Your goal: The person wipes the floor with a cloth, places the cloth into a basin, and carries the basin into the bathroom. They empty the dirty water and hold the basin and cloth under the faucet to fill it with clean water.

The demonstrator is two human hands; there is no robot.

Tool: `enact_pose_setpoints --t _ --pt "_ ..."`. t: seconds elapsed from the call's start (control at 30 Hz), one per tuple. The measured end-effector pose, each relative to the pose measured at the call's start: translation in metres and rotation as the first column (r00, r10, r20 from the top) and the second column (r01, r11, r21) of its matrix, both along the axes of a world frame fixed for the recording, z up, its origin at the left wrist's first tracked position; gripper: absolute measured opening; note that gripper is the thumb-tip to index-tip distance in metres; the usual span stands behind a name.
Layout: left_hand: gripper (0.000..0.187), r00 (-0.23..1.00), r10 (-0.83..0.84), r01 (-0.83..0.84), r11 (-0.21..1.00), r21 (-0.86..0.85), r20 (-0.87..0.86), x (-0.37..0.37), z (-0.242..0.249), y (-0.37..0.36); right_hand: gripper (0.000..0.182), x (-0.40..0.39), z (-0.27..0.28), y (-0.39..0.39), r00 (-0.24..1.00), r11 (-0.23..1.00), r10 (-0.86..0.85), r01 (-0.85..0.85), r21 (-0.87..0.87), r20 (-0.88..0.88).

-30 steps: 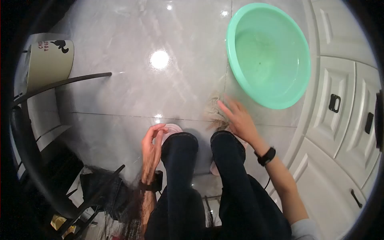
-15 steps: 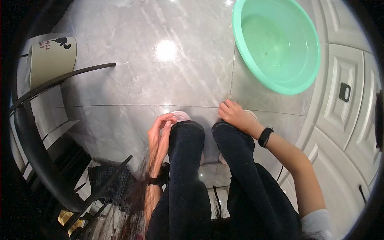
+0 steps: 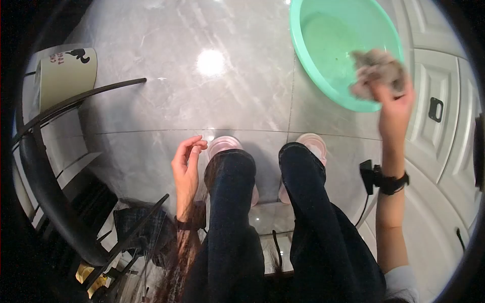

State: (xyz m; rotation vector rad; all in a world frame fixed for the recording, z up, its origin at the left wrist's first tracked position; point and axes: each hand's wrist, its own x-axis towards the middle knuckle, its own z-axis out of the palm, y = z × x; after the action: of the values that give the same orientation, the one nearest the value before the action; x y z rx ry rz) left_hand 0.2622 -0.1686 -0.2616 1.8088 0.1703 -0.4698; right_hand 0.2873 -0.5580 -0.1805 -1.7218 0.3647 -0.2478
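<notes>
A crumpled greyish-pink cloth (image 3: 376, 70), smeared by motion, is gripped in my right hand (image 3: 396, 108). This hand reaches out to the near right rim of the green plastic basin (image 3: 323, 81), with the cloth over the basin's inside. Some clear water seems to lie in the basin, with a small dark speck in it. My left hand (image 3: 188, 159) hovers beside my left knee with nothing in it, its fingers loosely bent and the thumb apart. Close to it is a pink slipper (image 3: 224, 143) on my left foot.
White cabinet doors (image 3: 432, 106) line the right side. On the left stand a black chair with a curved armrest (image 3: 55, 197) and a cream bin (image 3: 68, 76) with lettering and a black animal figure. Grey marble-look tiles (image 3: 177, 101) cover the floor.
My right hand has swung from beside my right foot up and right to the basin, where the cloth now shows in it. The left hand has shifted slightly left, away from my knee.
</notes>
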Motion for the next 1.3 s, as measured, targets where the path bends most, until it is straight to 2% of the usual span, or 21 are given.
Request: enact_pose_setpoints --t 0.03,0.13,0.17,0.27,0.37,0.5,0.53,0.63,0.67,0.77,0.87,0.97,1.07,1.23,1.3 --pt "0.022 1.0 -0.013 0.013 1.0 0.01 -0.009 -0.001 0.001 0.0 0.033 0.005 0.005 -0.012 0.995 0.995 -0.095 0.096 -0.011 0.033" --pt "0.022 0.999 -0.033 0.033 0.999 0.017 -0.022 -0.001 0.004 -0.001 0.038 0.017 -0.012 -0.05 0.987 0.978 -0.159 0.162 0.134 -0.032" --pt "0.022 0.999 -0.028 0.028 1.0 0.008 -0.025 -0.003 0.004 -0.001 0.039 0.019 -0.031 -0.061 0.969 0.962 -0.226 0.238 0.132 -0.101" --pt "0.022 1.0 -0.012 0.012 1.0 0.014 -0.019 -0.002 0.004 -0.002 0.035 0.018 -0.033 -0.071 0.994 0.995 -0.073 0.067 -0.078 -0.084" --pt "0.022 1.0 0.006 -0.005 1.0 0.024 -0.008 -0.004 0.002 0.003 0.034 0.023 -0.013 -0.076 0.986 0.986 -0.153 0.148 0.076 0.067" --pt "0.022 1.0 -0.002 0.002 1.0 0.012 -0.01 -0.002 0.004 0.004 0.039 0.029 0.007 -0.081 0.99 0.98 -0.133 0.14 -0.139 0.057" --pt "0.022 1.0 -0.007 0.007 1.0 0.01 -0.009 -0.001 0.005 0.004 0.039 0.029 0.011 -0.083 0.988 0.984 -0.127 0.136 -0.111 0.092" --pt "0.022 1.0 0.001 -0.001 1.0 0.018 0.001 -0.003 0.004 0.004 0.039 0.031 0.018 -0.088 0.982 0.958 -0.136 0.164 -0.235 0.131" --pt "0.022 1.0 0.002 -0.002 1.0 0.015 -0.007 -0.004 0.004 0.004 0.04 0.033 0.019 -0.094 0.988 0.893 -0.129 0.154 -0.423 0.087" --pt "0.022 1.0 0.013 -0.013 1.0 0.003 -0.017 -0.004 0.002 0.004 0.041 0.04 0.017 -0.1 0.976 0.94 -0.212 0.218 -0.264 0.051" --pt "0.022 1.0 -0.018 0.018 1.0 0.009 -0.024 -0.002 0.004 0.005 0.042 0.042 0.009 -0.092 0.948 0.954 -0.293 0.284 -0.092 -0.119" --pt "0.021 0.997 -0.081 0.081 0.996 0.045 0.004 0.01 0.002 -0.003 0.043 0.041 0.007 -0.095 0.969 0.968 -0.247 0.247 -0.053 0.002" --pt "0.021 0.986 -0.155 0.152 0.987 0.057 0.055 0.035 0.008 -0.016 0.043 0.04 0.0 -0.101 0.965 0.969 -0.243 0.245 0.013 -0.103" --pt "0.021 0.966 -0.241 0.239 0.97 0.039 0.095 0.065 0.019 -0.034 0.041 0.034 -0.008 -0.114 0.913 0.911 -0.404 0.407 0.062 -0.065" --pt "0.022 0.963 -0.267 0.268 0.963 -0.032 0.045 0.072 0.023 -0.043 0.04 0.031 -0.016 -0.126 0.881 0.879 -0.471 0.473 0.059 -0.042"
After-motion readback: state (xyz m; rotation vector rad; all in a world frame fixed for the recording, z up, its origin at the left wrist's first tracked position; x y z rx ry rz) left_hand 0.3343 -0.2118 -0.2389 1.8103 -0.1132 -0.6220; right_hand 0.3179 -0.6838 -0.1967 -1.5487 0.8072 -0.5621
